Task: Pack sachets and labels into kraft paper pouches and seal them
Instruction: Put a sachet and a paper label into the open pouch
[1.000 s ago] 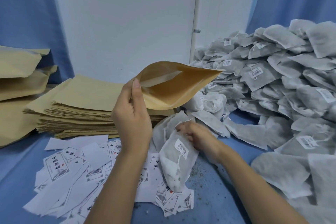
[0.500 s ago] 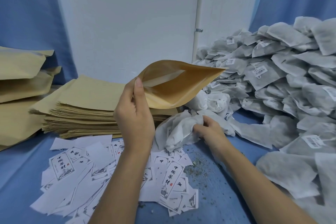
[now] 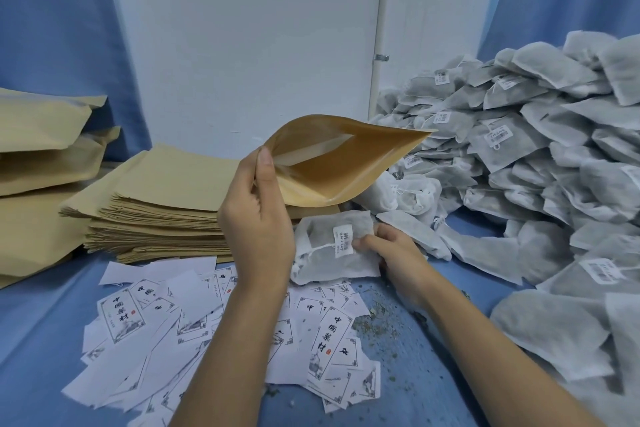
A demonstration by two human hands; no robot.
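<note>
Right hand (image 3: 393, 251) now grips sachet (image 3: 329, 253) smoothed flat, tag up; left hand (image 3: 256, 218) pinches pouch (image 3: 341, 166) agape just above; insertion likely next.

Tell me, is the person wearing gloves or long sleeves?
No. The left hand and the right hand are bare: no gloves, rings or bracelets show. The left forearm and the right forearm are bare too, with no sleeve, watch or band down to the picture's lower edge. The left thumbnail looks short and unpainted.
</note>
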